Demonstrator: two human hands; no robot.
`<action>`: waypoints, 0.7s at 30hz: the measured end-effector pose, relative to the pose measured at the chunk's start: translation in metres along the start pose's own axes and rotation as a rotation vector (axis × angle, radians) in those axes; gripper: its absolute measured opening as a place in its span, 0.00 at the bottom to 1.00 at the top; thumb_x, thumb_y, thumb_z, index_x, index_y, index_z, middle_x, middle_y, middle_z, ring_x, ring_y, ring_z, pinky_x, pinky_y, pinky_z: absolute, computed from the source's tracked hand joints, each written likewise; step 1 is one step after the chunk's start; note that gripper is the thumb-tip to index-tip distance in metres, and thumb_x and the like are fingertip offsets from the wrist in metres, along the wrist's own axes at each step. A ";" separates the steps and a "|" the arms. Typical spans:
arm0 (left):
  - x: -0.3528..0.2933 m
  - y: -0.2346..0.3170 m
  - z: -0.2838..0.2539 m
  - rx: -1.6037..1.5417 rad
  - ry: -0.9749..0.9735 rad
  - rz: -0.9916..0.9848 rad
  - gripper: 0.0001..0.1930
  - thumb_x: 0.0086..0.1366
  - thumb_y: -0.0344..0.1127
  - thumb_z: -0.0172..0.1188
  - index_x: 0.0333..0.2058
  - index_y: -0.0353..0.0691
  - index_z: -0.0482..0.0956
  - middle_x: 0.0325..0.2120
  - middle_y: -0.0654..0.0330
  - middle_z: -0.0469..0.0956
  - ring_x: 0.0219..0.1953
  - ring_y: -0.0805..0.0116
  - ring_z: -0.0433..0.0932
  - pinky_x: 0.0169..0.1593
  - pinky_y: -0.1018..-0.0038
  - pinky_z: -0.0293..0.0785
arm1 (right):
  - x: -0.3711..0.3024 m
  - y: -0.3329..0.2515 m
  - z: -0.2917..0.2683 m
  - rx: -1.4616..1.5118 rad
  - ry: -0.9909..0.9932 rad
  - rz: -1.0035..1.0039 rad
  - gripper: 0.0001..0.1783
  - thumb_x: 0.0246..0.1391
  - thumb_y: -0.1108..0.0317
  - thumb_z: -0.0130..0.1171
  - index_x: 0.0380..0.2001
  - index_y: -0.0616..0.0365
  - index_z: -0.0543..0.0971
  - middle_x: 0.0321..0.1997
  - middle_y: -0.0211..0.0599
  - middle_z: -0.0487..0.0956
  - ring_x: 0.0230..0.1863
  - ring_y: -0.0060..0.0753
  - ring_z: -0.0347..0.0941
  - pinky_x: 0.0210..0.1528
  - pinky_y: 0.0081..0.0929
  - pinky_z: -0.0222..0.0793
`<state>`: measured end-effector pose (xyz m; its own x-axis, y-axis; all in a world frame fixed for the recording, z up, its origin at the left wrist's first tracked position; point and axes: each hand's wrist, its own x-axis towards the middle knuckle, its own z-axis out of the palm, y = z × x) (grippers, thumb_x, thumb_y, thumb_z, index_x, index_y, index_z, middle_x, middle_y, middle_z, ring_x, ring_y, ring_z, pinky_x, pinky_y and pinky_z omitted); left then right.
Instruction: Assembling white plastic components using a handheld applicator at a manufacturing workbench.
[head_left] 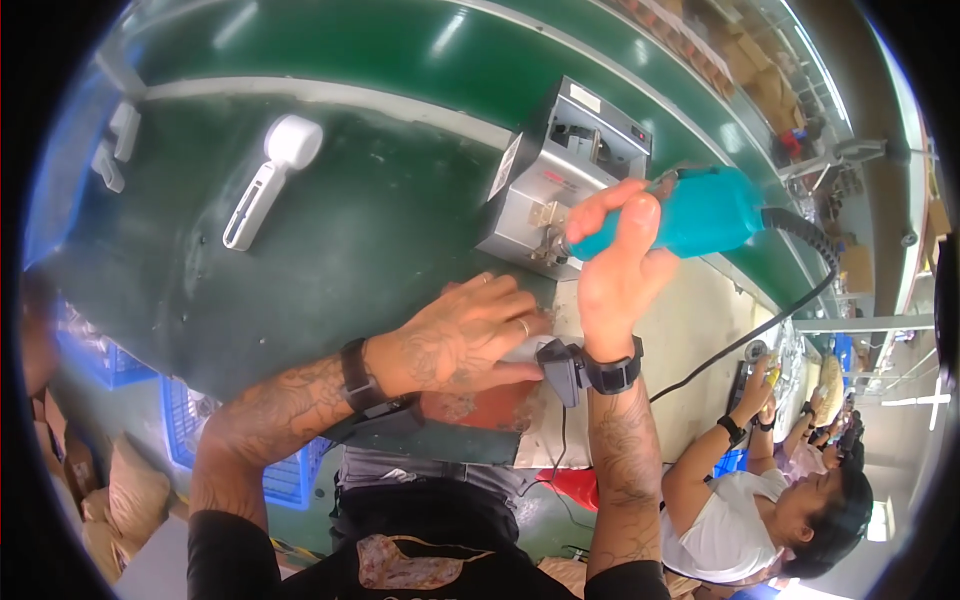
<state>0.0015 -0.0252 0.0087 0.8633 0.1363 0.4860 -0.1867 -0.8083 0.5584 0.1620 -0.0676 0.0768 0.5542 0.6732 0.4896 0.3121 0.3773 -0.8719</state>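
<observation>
Head view: our right hand [617,272] clasps a teal cylindrical corded tool [710,212]; our left hand [462,335] bends inward, grip unclear.

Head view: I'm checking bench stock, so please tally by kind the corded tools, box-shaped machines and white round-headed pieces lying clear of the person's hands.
Teal cylindrical corded tool: 1
Grey metal box-shaped machine: 1
White long-handled round-headed piece: 1
Total: 3

Blue plastic crates [290,482] and brown bags [138,482] sat at near left as I watched remotely, while a white-shirted co-worker [725,528] with a black wristband [732,430] occupied near right and cardboard boxes [745,62] stood at far right.
</observation>
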 end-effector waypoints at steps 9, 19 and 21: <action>0.002 0.001 0.000 0.030 -0.002 -0.047 0.23 0.58 0.51 0.74 0.47 0.44 0.86 0.43 0.62 0.77 0.46 0.60 0.74 0.50 0.63 0.74 | -0.049 -0.042 -0.032 0.037 0.004 0.088 0.35 0.69 0.36 0.55 0.48 0.66 0.73 0.24 0.34 0.72 0.25 0.30 0.69 0.29 0.31 0.67; -0.001 -0.001 0.000 -0.008 -0.045 -0.060 0.24 0.62 0.51 0.70 0.51 0.42 0.81 0.42 0.59 0.75 0.47 0.56 0.73 0.50 0.60 0.75 | -0.070 -0.039 -0.040 -0.021 0.018 0.138 0.42 0.65 0.29 0.56 0.48 0.66 0.72 0.23 0.34 0.71 0.24 0.30 0.69 0.28 0.31 0.66; 0.000 0.000 0.000 -0.014 -0.044 -0.062 0.24 0.62 0.51 0.70 0.51 0.43 0.80 0.42 0.59 0.75 0.47 0.56 0.73 0.50 0.60 0.74 | -0.072 -0.037 -0.040 0.000 0.033 0.138 0.40 0.65 0.30 0.56 0.47 0.66 0.72 0.23 0.35 0.71 0.24 0.31 0.69 0.27 0.31 0.66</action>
<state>0.0013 -0.0257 0.0087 0.8931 0.1603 0.4203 -0.1385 -0.7910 0.5960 0.1418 -0.1556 0.0742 0.6167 0.6976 0.3646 0.2310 0.2823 -0.9311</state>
